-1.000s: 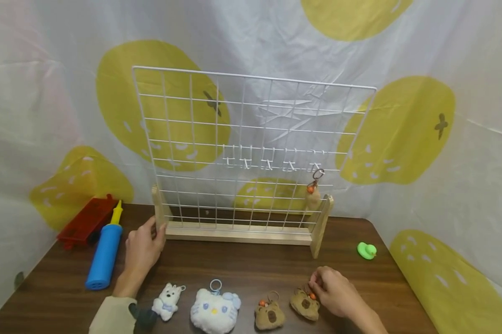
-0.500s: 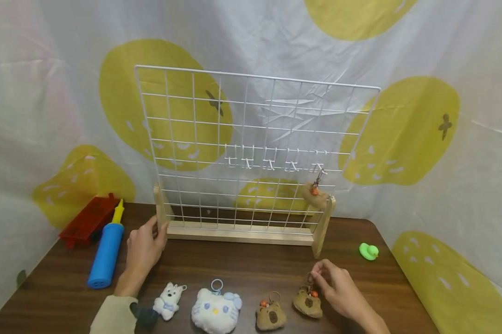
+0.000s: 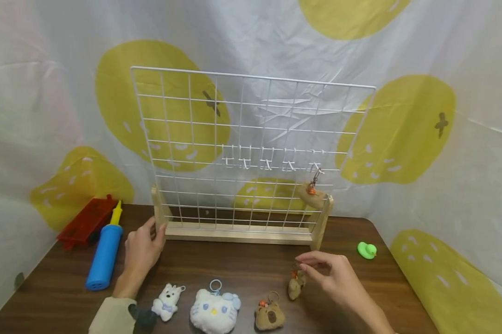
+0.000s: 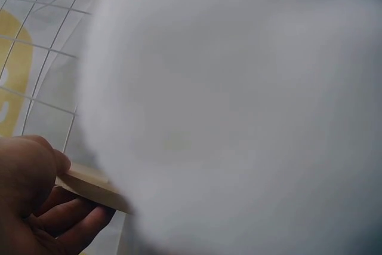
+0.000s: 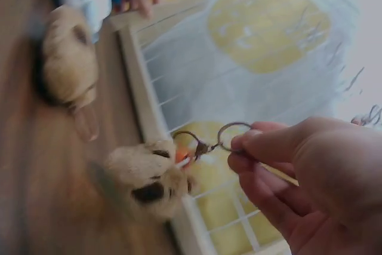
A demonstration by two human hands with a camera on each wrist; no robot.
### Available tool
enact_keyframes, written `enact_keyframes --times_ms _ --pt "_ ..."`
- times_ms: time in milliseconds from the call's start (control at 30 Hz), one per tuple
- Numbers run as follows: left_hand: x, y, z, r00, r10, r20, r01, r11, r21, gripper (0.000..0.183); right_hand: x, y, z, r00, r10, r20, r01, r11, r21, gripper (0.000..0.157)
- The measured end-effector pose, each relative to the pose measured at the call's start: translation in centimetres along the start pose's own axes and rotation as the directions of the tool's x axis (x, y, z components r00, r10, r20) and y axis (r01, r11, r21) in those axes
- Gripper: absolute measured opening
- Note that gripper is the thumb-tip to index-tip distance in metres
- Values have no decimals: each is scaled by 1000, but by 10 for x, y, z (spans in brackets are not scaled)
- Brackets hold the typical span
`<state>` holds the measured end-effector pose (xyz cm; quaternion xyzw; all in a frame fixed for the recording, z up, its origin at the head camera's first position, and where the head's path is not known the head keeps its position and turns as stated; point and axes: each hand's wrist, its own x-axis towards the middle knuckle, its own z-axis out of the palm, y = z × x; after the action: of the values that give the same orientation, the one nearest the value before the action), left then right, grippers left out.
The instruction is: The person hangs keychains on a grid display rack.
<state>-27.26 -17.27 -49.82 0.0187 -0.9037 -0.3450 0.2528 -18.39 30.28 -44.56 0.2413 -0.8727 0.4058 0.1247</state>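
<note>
My right hand (image 3: 336, 280) pinches the metal ring (image 5: 222, 137) of a brown plush keychain (image 3: 296, 284), which dangles over the table's front right. Thumb and fingers of my left hand (image 3: 144, 246) grip the left wooden leg (image 4: 95, 190) of a white wire grid rack (image 3: 238, 234). Several white hooks (image 3: 268, 163) line the grid; from the rightmost hangs another brown plush keychain (image 3: 310, 197). Along the front lie a white bear keychain (image 3: 167, 301), a white cat-face keychain (image 3: 214, 311) and a brown plush keychain (image 3: 270, 317). A blurred white shape hides most of the left wrist view.
At the left lie a blue hand pump (image 3: 104, 257) with a yellow nozzle and a see-through red toy (image 3: 88, 221). A green toy duck (image 3: 366, 250) sits at the right. Fruit-print cloth (image 3: 442, 195) surrounds the wooden table (image 3: 351, 234).
My right hand has lifted the brown plush keychain by its ring and carried it slightly left; it now hangs turned. The hanging keychain has swung. My left hand stays at the leg.
</note>
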Motion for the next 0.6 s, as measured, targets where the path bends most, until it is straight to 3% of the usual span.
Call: enact_keyframes --times_ms 233,433,600 --pt "-1 0 -2 1000 -15 17 15 1000 2 39 32 -29 -13 982 -115 -147 120 992 28 22" --pt "-1 -1 -1 999 -20 26 20 1000 -2 39 66 -49 -23 927 -163 -338 183 983 28 19" --pt "-1 -1 1 1000 -12 16 12 1000 -1 38 93 -66 -29 891 -166 -423 195 981 26 15"
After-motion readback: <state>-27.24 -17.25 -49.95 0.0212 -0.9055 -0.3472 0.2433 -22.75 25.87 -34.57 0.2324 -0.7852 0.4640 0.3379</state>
